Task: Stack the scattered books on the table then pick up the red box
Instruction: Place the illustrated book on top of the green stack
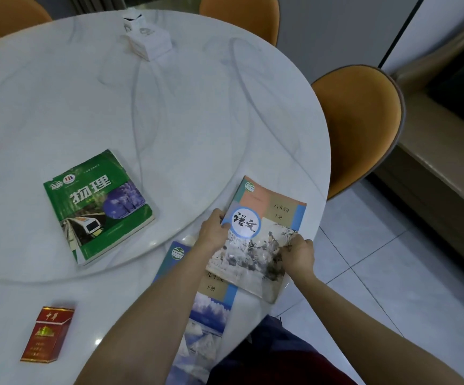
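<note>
A pastel textbook with a blue circle (267, 229) lies at the table's right edge, partly over a second, bluish textbook (211, 309) beneath it. My left hand (214, 232) grips the pastel book's left edge, thumb on the cover. My right hand (298, 255) holds its right edge. A green textbook (97, 207) lies flat to the left, apart from both hands. The red box (48, 333) sits near the front left of the table, untouched.
The round white marble table (169, 120) carries a white tissue box (148, 40) at the back. Orange chairs stand at the right (361, 126) and at the far side (239, 12). Tiled floor lies to the right.
</note>
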Available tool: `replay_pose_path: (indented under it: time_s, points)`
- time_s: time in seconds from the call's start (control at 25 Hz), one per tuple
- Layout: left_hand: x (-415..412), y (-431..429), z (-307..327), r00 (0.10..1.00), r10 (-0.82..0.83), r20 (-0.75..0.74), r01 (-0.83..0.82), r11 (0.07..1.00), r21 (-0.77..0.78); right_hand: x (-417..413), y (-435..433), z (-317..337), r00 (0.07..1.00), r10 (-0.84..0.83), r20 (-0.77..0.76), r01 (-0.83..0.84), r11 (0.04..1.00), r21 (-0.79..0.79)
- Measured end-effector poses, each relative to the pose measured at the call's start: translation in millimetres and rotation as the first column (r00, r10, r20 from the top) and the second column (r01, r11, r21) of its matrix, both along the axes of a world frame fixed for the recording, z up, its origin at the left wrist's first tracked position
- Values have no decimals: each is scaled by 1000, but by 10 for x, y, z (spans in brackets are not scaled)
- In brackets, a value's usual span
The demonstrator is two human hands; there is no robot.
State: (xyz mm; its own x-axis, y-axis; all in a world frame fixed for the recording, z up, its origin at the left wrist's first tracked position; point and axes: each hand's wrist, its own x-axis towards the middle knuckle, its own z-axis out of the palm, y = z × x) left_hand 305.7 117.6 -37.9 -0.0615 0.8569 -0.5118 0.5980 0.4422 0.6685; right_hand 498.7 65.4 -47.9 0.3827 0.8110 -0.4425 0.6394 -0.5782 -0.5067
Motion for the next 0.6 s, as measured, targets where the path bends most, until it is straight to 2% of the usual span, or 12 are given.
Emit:
replay_pose_path:
  time_s: [0.2, 0.28, 0.36, 0.44, 0.6]
  points:
    - [-61, -131, 51, 963, 110, 248, -133, 988, 78, 13, -44, -70, 990, -93, -107, 103, 990, 93]
    - [-113, -135, 90, 925, 189, 330, -211, 977, 33, -5, -71, -49, 963, -153, -224, 184, 975, 126]
    - [-201, -126, 110, 895, 239, 376, -265, 964, 18, -55, -70, 26, 896, -203, -394, 264, 959, 106]
    - [-306, -116, 165, 875, 275, 399, -312, 950, 27, -127, -10, 119, 833, -194, -518, 288, 952, 106]
    - [-546, -131, 359, 800, 405, 442, -474, 879, 52, -340, 302, 365, 795, -88, -600, 233, 958, 168]
